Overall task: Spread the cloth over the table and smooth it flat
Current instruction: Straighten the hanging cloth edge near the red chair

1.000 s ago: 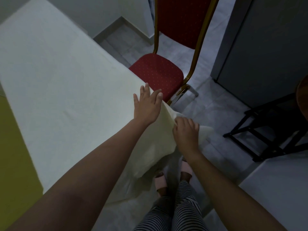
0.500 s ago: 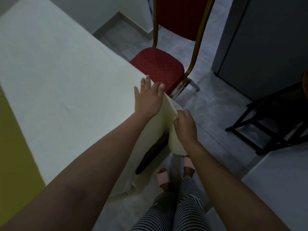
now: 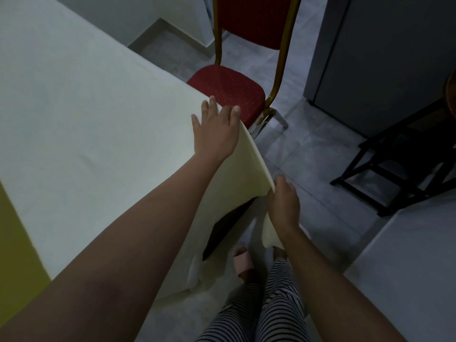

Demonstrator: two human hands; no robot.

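While the cloth (image 3: 86, 107) already lies across the whole visible top of the table (image 3: 222, 227), of which only a dark part shows below the lifted drape, the corner nearest me is not yet settled. My left hand (image 3: 217, 129) lies flat on the cloth at that corner, fingers straight and spread, pressing it down and gripping nothing. My right hand (image 3: 283, 206) is below and beside the corner, fingers curled to pinch the hanging edge, which runs taut from corner to hand. The top looks smooth, with no more than faint creases. By my judgement the spreading is largely done. What is left is to let this drape fall evenly and to sweep the corner flat. The far end is out of view.

Surroundings: a red chair (image 3: 229, 92) with a gold frame just beyond the corner; a grey tiled floor (image 3: 308, 149); a grey cabinet (image 3: 382, 58) and a dark folding stand (image 3: 394, 169) at right; a yellow-green surface (image 3: 14, 243) at left, which I cannot identify.
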